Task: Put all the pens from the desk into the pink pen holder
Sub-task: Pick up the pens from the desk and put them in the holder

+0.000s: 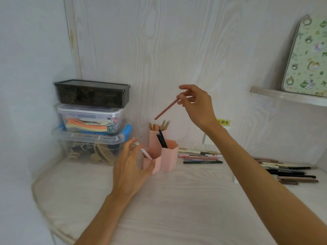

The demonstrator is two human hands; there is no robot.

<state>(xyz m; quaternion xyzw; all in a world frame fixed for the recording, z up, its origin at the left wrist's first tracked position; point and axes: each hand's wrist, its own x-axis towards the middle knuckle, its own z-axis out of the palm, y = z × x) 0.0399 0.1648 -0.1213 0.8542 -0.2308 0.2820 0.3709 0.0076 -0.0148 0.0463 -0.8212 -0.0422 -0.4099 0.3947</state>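
Note:
The pink pen holder [169, 159] stands on the desk, made of hexagonal cups. Its tall back cup holds several beige pens, and two dark pens lean in a front cup. My right hand [196, 105] hovers above the holder, pinching a reddish-pink pen [165, 109] that slants down toward the back cup. My left hand [131, 165] is beside the low left cup and holds a white pen [146, 152] whose tip is inside that cup. Several pens [200, 156] lie just right of the holder. Another group of pens [290, 171] lies at the far right.
Three stacked plastic storage boxes [92, 121] stand at the back left against the wall. A shelf [286, 96] at the upper right carries a floral tin [307, 57]. A wall socket with a yellow label [223, 122] sits behind my right wrist.

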